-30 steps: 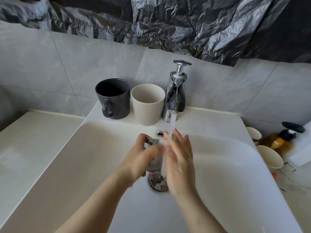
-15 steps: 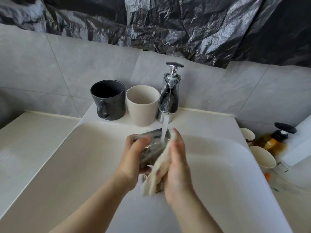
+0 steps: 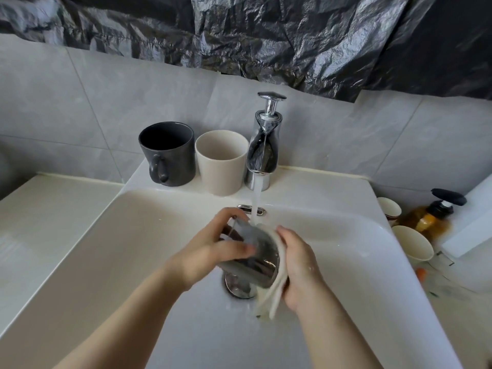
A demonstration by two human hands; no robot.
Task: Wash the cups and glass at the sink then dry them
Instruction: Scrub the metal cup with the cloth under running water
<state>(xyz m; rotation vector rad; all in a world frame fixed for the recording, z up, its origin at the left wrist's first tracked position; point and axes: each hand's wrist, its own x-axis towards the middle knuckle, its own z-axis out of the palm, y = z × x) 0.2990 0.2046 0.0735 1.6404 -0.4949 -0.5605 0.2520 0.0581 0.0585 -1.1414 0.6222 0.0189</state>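
Note:
My left hand (image 3: 213, 251) grips a clear glass (image 3: 255, 255), tipped on its side over the drain (image 3: 238, 286) of the white sink (image 3: 346, 262). My right hand (image 3: 300, 265) holds a pale cloth (image 3: 274, 294) against the glass's right side; the cloth hangs down below it. Water runs from the chrome tap (image 3: 262, 150) and falls just behind the glass. A dark grey mug (image 3: 167, 153) and a beige cup (image 3: 221, 161) stand upright side by side on the sink's back ledge, left of the tap.
A pale counter (image 3: 40, 222) lies left of the sink. At the right stand two small paper cups (image 3: 411, 246), an amber pump bottle (image 3: 431, 217) and a white box edge. Grey tiles and black plastic sheeting cover the wall behind.
The glass has gone from upright under the stream to lying on its side and lower. My right hand, first flat against it, now holds the cloth around its side.

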